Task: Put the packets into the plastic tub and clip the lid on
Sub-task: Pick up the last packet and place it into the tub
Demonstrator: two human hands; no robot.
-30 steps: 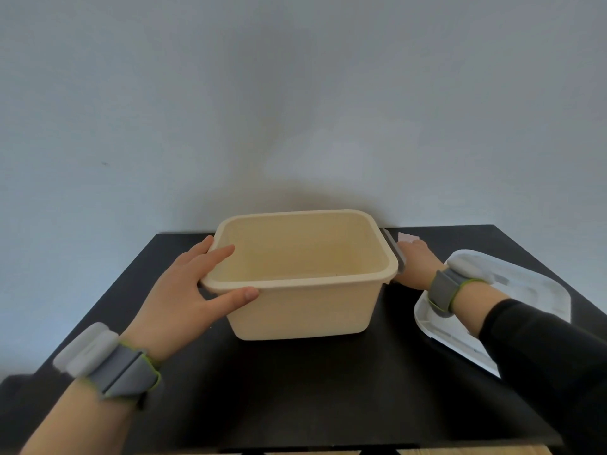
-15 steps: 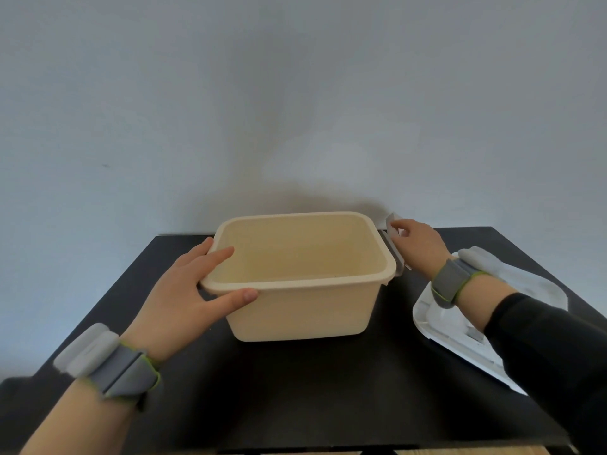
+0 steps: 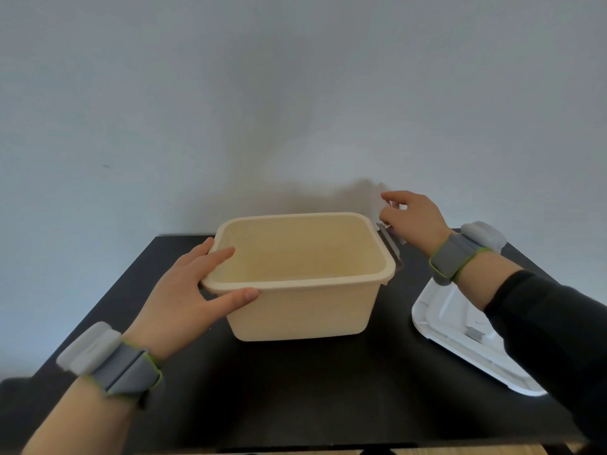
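A cream plastic tub [image 3: 305, 310] stands open in the middle of the black table [image 3: 295, 395]; nothing shows inside it. My left hand [image 3: 187, 293] grips its near left corner, thumb along the front wall and fingers over the rim. My right hand [image 3: 412, 216] is raised just beyond the tub's far right corner, above the grey clip [image 3: 389, 244]. Its fingers pinch a small pale packet [image 3: 401, 206], which is blurred against the wall. The white lid [image 3: 460, 330] lies flat on the table to the right, partly under my right forearm.
A plain grey wall rises right behind the table. The table's near edge runs along the bottom of the view, with a wooden floor below it. Both wrists wear grey bands with white sensor blocks.
My right hand has picked the pale packet up from the table behind the tub's right side and lifted it above rim height. My left hand and the tub have stayed put.
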